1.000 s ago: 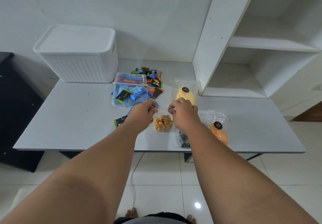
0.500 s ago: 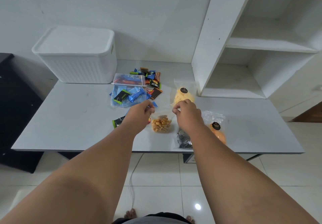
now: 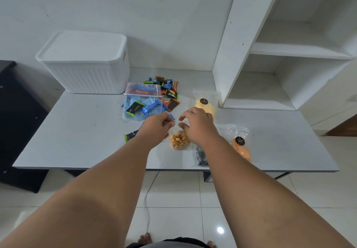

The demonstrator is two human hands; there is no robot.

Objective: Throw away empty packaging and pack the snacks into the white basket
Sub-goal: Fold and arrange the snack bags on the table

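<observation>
Head view, snack bag (image 3: 179, 141) beneath curled fingers (image 3: 185, 117) (grip unclear)

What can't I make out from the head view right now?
Head view only.
What the basket holds: its lid is on.
Whether the left hand or right hand pinches the cracker bag by its clear top: plastic too faint.
Most of the dark bag: under the right forearm.
Part of the green wrapper: behind the left hand.
Text on the sticker: too small.
</observation>
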